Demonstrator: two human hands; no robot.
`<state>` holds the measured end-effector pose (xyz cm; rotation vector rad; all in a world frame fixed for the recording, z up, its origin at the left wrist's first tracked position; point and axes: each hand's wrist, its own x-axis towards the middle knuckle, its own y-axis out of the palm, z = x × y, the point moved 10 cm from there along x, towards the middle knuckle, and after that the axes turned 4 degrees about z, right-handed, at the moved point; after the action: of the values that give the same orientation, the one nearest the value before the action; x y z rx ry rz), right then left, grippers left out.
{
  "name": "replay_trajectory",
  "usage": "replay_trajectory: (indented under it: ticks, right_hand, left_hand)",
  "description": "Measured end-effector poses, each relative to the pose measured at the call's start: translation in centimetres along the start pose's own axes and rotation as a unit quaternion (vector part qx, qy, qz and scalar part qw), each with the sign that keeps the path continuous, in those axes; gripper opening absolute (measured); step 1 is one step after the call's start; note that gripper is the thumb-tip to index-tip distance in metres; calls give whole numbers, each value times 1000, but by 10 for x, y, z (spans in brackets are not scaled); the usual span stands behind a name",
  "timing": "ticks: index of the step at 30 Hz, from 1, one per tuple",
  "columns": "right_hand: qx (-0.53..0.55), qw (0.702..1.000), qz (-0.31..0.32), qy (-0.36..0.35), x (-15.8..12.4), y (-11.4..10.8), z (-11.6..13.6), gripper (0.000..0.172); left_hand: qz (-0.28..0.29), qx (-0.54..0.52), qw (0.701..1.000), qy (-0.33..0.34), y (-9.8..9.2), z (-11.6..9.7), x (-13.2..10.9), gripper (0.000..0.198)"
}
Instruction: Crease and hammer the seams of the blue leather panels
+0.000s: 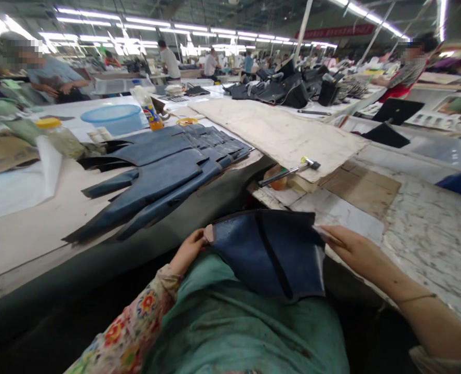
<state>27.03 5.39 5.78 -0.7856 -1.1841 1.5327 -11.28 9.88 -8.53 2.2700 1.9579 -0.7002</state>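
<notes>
A dark blue leather panel (238, 249) with a black strip (271, 254) running across it lies over the green apron (249, 317) on my lap. At its left tip, beside a small pinkish tab (209, 234), my left hand (189, 250) is closed with thumb and fingers pinching the end. My right hand (349, 245) is closed at the panel's upper right edge. A pale sliver shows by those fingers, too blurred to name. Left of the panel, a spread of overlapping blue leather pieces (164, 176) lies on the table.
A hammer (281, 175) lies ahead, near a beige sheet (277, 130). A blue basin (113, 118), a bottle (150, 111) and a jar (61, 137) stand left. Black leather pieces (285, 88) are heaped behind. At right is a clear plastic bin (444, 150). Other people work farther off.
</notes>
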Motion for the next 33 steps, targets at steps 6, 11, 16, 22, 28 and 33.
replay_trajectory:
  ticks: [6, 11, 16, 22, 28, 33]
  right_hand:
    - [-40, 998, -35, -36, 30, -7, 9, 35]
    - [-95, 989, -101, -57, 41, -1, 22, 29]
    - [-86, 990, -74, -81, 20, -1, 30, 19]
    - [-6, 997, -20, -77, -13, -39, 40, 12]
    - [41, 997, 57, -30, -39, 13, 30, 12]
    - [97, 994, -44, 12, -73, 46, 6, 20]
  left_hand:
    - [-118, 138, 949, 258, -6, -113, -18, 37]
    - [-71, 349, 868, 346, 76, -166, -27, 34]
    - [-47, 377, 860, 340, 106, -176, -23, 29]
    - [20, 323, 860, 394, 108, -189, -47, 24]
    - [61, 398, 821, 404, 131, -160, -58, 27]
    - [44, 446, 794, 410, 146, -151, -65, 35]
